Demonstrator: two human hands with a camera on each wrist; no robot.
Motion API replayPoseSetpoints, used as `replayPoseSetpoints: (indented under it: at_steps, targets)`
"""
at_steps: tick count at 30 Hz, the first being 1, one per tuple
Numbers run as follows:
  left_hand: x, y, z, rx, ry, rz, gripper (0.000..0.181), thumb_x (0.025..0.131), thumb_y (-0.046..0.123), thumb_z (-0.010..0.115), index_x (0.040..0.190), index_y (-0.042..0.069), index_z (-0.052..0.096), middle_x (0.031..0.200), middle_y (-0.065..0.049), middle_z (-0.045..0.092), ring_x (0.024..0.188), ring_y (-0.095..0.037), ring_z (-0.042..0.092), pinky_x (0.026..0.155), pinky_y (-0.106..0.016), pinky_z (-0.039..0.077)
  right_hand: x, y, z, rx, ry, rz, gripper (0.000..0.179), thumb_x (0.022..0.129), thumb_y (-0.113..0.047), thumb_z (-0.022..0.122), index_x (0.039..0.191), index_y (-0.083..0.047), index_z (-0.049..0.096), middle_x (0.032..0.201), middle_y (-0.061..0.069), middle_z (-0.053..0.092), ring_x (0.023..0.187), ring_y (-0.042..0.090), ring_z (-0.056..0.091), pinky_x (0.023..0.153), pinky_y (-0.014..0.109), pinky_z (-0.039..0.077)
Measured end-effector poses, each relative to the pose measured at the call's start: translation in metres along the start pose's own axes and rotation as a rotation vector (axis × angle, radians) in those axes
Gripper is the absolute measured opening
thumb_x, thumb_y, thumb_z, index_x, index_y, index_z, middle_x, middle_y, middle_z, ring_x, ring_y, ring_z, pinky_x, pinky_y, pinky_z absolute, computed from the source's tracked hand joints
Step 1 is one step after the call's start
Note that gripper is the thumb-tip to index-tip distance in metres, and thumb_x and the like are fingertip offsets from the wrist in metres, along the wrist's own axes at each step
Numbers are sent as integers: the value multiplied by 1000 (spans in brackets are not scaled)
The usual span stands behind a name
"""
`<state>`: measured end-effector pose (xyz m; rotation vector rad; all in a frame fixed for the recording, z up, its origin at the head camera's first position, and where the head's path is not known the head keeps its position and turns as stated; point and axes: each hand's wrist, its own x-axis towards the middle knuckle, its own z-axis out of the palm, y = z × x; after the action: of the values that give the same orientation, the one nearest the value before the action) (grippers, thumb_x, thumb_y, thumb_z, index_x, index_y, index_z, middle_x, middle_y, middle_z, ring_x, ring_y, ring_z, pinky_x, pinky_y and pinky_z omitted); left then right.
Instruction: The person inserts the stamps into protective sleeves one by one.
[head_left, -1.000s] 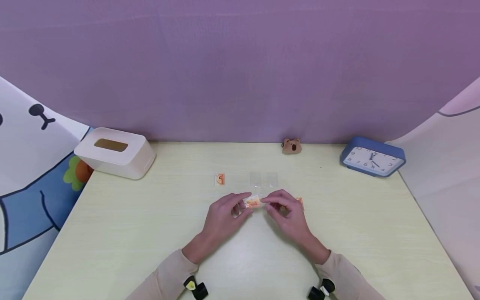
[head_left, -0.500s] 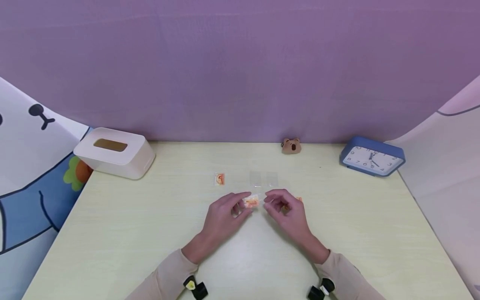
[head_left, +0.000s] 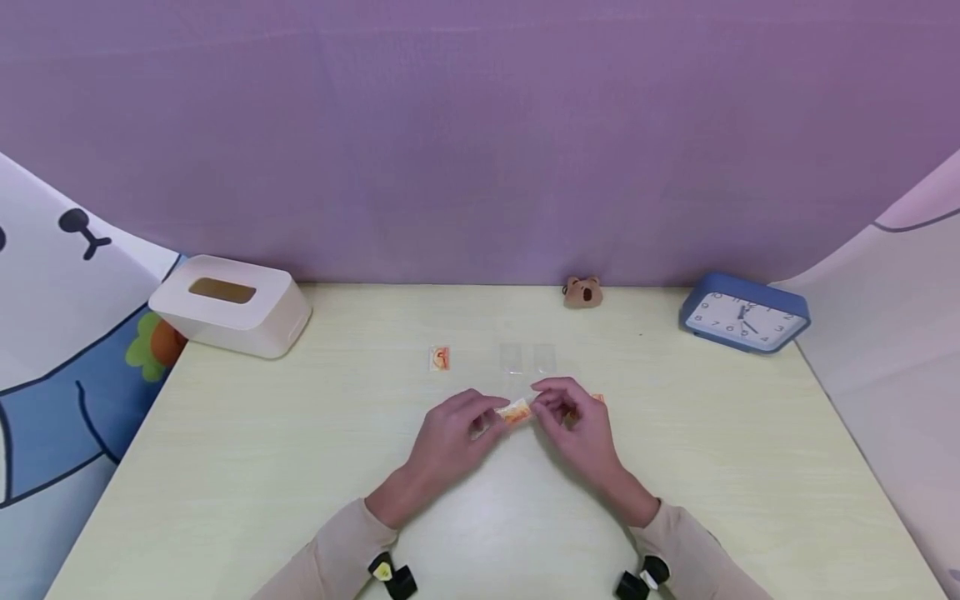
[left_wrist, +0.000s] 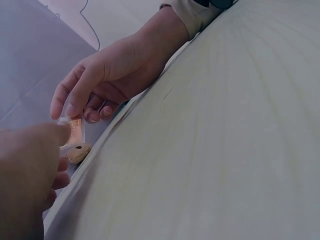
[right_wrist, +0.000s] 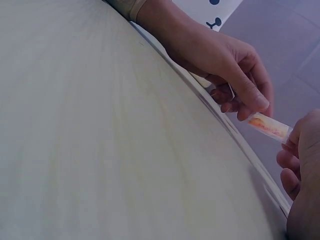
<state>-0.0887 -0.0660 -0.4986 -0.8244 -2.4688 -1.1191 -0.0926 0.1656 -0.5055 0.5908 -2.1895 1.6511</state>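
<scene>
Well in front of the brown animal figure (head_left: 582,292), toward the person and a little to its left, here's the small orange-printed packet (head_left: 514,412), tilted and stretched between two bare hands! Left hand (head_left: 453,433), farther to the figure's left, has one end caught between thumb and fingertips. Over on the other side, the right hand (head_left: 585,429), almost straight in front of the figure, pinches the opposite end, and the right wrist view shows the packet spanning the gap, a clear edge catching the light.

Just past the right hand, nearly in line with the figure, peeks an orange piece (head_left: 597,398), mostly hidden by the knuckles. Between figure and packet, slightly left, two see-through squares lie side by side, the left square (head_left: 511,358) just beside the right square (head_left: 544,358). Farther to the figure's left, at much the same depth, rests a small orange-and-white card (head_left: 439,358).

Look wide now! Far left of the figure sits a white tissue box (head_left: 240,312) with its oblong slot on top; well off to its right, a blue clock (head_left: 746,312) leans back, face toward the person. All of it stands on a pale wooden table (head_left: 300,433), and right behind the figure rises a purple backdrop (head_left: 480,150).
</scene>
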Motion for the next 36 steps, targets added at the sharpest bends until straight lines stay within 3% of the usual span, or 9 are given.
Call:
replayPoseSetpoints:
  at_steps: [4,9,19,29,36]
  targets:
    - [-1,-1,1,-25,23,-39,16,101,17,84,114,9,83,94,2,75,80,-8,67,71,-24,59,-1,1,0,-36,-12,-24,28,91,17,79,115,3,75,87,10,77,68,8,60,60,19,51]
    - [0,0,2,-68,-8,-101,9,99,13,85,108,12,83,92,5,76,79,-6,66,70,-24,58,-3,1,0,-72,-69,-47,31,91,16,80,118,2,75,91,8,77,73,10,63,63,22,56]
    - [0,3,5,-55,-65,-153,14,93,15,92,103,13,84,88,7,76,78,-3,65,71,-22,57,-4,-1,1,-95,-91,-46,33,89,16,81,119,1,76,92,7,78,76,11,66,65,24,59]
    - [5,0,-2,-78,-62,-249,11,93,14,92,96,16,82,85,9,75,76,-2,66,71,-24,57,0,-1,0,-147,-16,-18,31,91,15,80,117,-1,78,92,3,78,76,11,64,66,26,56]
    - [9,-7,-9,-56,-13,-307,10,93,14,91,94,16,81,84,8,73,76,-5,66,72,-26,57,2,-5,0,-138,27,-83,31,90,15,80,115,-2,78,92,8,79,78,18,69,67,26,58]
